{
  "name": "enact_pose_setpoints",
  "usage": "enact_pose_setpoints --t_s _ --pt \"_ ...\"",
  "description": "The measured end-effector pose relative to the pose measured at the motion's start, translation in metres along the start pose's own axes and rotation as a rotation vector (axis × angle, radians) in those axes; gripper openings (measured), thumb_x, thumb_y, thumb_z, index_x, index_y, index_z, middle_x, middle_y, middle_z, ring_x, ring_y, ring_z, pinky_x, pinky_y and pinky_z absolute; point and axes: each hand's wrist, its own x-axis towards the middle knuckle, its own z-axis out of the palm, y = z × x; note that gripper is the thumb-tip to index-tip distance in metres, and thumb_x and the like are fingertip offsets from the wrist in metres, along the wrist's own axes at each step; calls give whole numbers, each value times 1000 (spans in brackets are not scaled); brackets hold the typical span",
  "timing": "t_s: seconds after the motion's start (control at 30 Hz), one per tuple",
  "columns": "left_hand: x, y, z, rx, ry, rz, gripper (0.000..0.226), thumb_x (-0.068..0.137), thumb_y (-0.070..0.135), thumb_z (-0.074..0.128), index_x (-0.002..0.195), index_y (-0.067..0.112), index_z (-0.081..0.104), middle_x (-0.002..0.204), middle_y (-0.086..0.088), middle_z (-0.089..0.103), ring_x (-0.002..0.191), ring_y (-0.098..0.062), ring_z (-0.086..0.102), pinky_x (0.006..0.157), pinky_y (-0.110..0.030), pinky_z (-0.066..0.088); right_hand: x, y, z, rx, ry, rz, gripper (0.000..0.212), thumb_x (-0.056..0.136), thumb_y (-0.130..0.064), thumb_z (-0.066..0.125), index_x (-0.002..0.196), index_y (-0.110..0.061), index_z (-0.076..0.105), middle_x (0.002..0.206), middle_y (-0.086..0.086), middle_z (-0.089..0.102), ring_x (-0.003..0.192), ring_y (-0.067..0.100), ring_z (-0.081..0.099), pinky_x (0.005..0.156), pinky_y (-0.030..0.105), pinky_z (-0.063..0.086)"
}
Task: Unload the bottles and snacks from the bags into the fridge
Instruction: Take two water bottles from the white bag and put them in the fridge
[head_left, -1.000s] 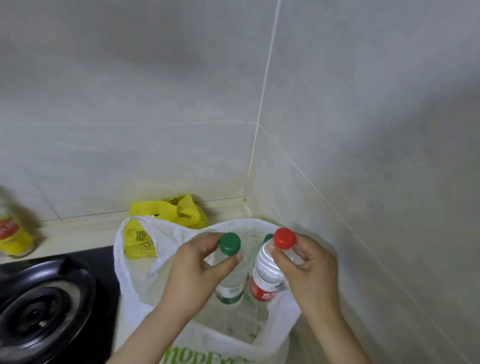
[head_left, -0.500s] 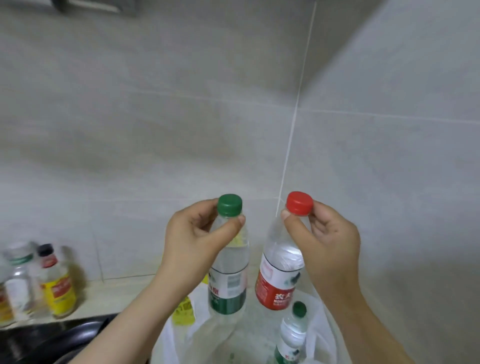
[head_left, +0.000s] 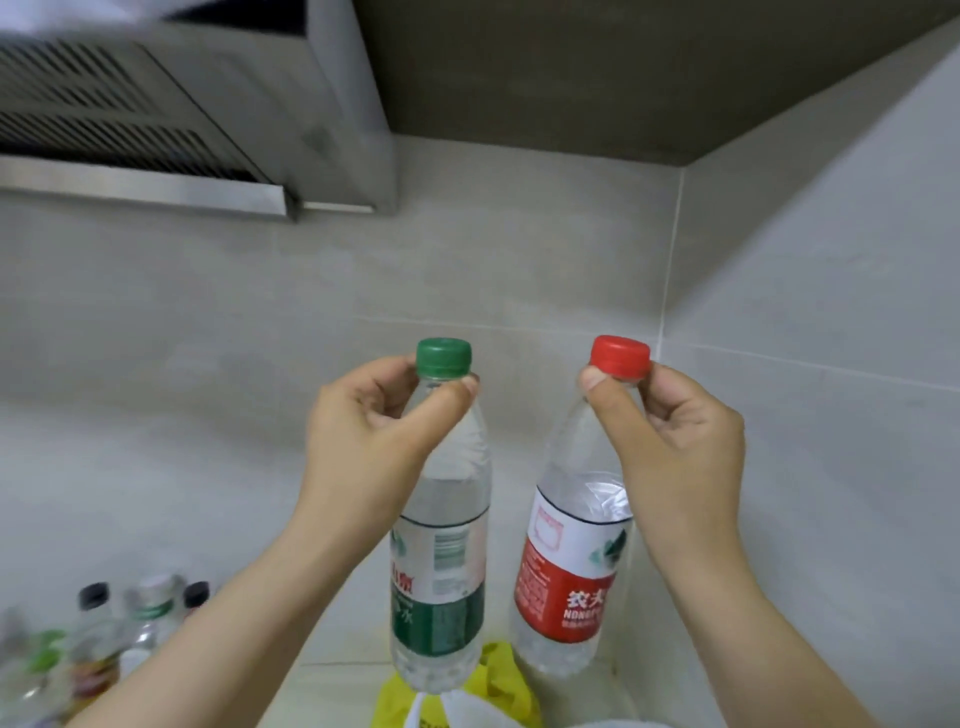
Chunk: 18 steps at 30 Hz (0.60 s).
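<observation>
- Tiles (head_left: 208, 338) in pale grey cover both walls, which meet in a corner on the right behind the person's hands.
- Range hood (head_left: 156, 119), brushed steel with slatted vents, hangs at the upper left against the back wall.
- Dark cabinet underside (head_left: 597, 73) runs across the top, from beside the hood to the corner.
- Left hand (head_left: 374, 441) is raised in front of the back wall, with thumb and curled fingers pinching the neck of the green-capped bottle (head_left: 441, 545) just under its cap.
- Right hand (head_left: 675, 447) is up at the same height, thumb and fingertips clamped on the neck of the red-capped bottle (head_left: 571, 571) right below its cap.
- Both bottles hang from those grips, side by side but apart. The green-labelled one hangs nearly upright. The red-labelled one leans, its base swung toward the other. Both are clear and hold water.
- Yellow bag (head_left: 498, 680) lies crumpled on the counter, below and between the two bottle bases. The bottles are above it, not inside it.
- White bag (head_left: 467, 714) shows only as a sliver at the bottom edge, in front of the yellow one.
- Condiment bottles (head_left: 104, 639) stand in a blurred cluster at the lower left, by the left forearm; their labels cannot be read.
- Green cap (head_left: 444, 357) and red cap (head_left: 620, 356) are both on their bottles.
</observation>
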Motion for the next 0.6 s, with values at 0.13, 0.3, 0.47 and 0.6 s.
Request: enact_pose_setpoints --t_s 0.13,0.3,0.47,0.6 --pt "1 13 -2 84 54 10 8 78 12 72 84 13 76 80 4 76 73 -6 68 72 -18 54 9 -1 10 68 -69 4 2 81 -17 72 80 -16 74 63 -11 68 59 -2 57 58 9 44" --pt "-4 30 -4 198 155 46 11 78 13 73 88 16 76 79 7 76 77 -8 71 69 -12 53 21 1 21 169 -190 3 3 81 -21 72 82 -19 74 71 -7 73 64 1 62 60 10 46" --pt "-13 45 -8 345 263 77 10 77 17 74 86 19 76 78 8 75 78 -8 71 75 -21 54 27 5 35 274 -287 -2 1 80 -23 73 81 -23 74 71 -11 73 64 0 62 61 10 46" --pt "-26 58 -21 426 357 92 10 75 18 73 85 20 76 79 7 76 80 -14 72 78 -28 56 19 1 51 370 -371 0 6 81 -19 72 79 -25 71 61 -19 67 55 -5 56 57 5 40"
